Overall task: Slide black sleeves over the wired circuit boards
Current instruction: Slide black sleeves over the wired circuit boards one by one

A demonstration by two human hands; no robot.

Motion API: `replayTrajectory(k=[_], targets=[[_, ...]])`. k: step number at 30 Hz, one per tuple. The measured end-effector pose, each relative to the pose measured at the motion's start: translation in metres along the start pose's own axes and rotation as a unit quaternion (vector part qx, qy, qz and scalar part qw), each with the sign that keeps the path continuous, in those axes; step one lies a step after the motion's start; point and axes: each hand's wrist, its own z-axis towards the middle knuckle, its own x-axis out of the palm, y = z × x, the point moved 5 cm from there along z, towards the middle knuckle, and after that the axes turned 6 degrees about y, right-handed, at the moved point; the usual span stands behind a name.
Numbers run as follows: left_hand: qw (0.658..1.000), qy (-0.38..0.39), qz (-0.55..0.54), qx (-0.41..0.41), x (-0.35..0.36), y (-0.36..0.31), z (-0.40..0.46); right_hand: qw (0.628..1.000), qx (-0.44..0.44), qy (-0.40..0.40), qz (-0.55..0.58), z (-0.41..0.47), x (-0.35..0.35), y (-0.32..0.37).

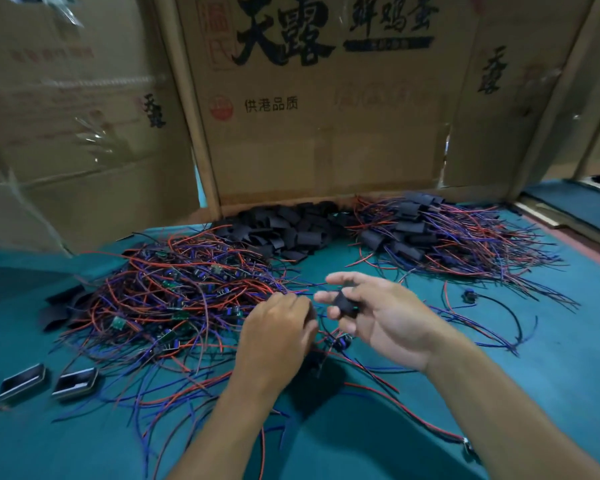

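A person stands at a bench [499, 393] covered in teal cloth, both bare forearms reaching forward. The right hand [371, 313] is turned palm up, its grip loose and partly open, with one black sleeve [345, 303] pinched between thumb and fingers, seemingly with its mouth turned toward the other hand, ready to take a board. The left hand [278, 327] is knuckles up with its fingers curled down at the edge of a big tangle of red and blue wires with small circuit boards [174, 299]; it seems to be drawing one out, but what its grip has hold of is hidden beneath the hand, so I cannot tell. That unsleeved pile lies to the left, near the picking hand. Behind it, against a printed cardboard box wall [326, 116], is a heap of loose black sleeves [284, 230], within reach of either hand. To the right sits a separate pile of wired boards already sleeved [440, 233], kept well apart from the raw ones, probably so finished work does not mix back in. Two small dark rectangular trays [49, 382] rest near the left front edge.
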Motion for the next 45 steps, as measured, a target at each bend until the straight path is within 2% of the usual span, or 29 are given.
replayTrajectory(k=[3,6,9,12,14,16,18,20,23,28,34,40,45], targets=[[0.999,0.017,-0.015,-0.041,0.001,0.004,0.001,0.999,0.007,0.015,-0.038,-0.003,0.002,-0.004],[0.993,0.110,0.026,-0.037,0.007,0.008,0.019,0.999,0.041,0.030,-0.013,-0.004,-0.002,-0.007],[0.989,0.116,0.027,-0.088,-0.005,0.045,0.049,0.997,0.053,0.052,0.023,-0.007,-0.008,-0.008],[0.977,0.134,0.087,-0.140,-0.024,0.105,0.074,0.997,0.043,0.067,0.017,-0.008,-0.011,-0.007],[0.957,0.205,0.122,-0.167,-0.027,0.139,0.082,0.996,0.038,0.075,0.007,-0.006,-0.010,-0.006],[0.927,0.315,0.139,-0.151,-0.019,0.156,0.085,0.996,0.036,0.085,-0.004,-0.005,-0.008,-0.006],[0.906,0.384,0.115,-0.136,-0.012,0.159,0.084,0.995,0.032,0.092,-0.011,-0.004,-0.008,-0.007],[0.908,0.377,0.133,-0.129,-0.012,0.155,0.085,0.995,0.028,0.090,-0.015,-0.004,-0.010,-0.007],[0.917,0.306,0.228,-0.116,-0.022,0.143,0.084,0.996,0.025,0.077,-0.024,0.000,-0.011,-0.007],[0.880,0.402,0.214,-0.135,-0.013,0.132,0.063,0.995,0.047,0.063,-0.055,0.000,-0.012,-0.012],[0.889,0.367,0.245,-0.118,-0.007,0.120,0.051,0.994,0.050,0.064,-0.067,0.000,-0.011,-0.013],[0.859,0.395,0.303,-0.124,-0.012,0.119,0.046,0.995,0.052,0.044,-0.075,0.000,-0.015,-0.013],[0.898,0.320,0.278,-0.118,-0.025,0.108,0.048,0.996,0.060,0.004,-0.070,0.001,-0.023,-0.014]])
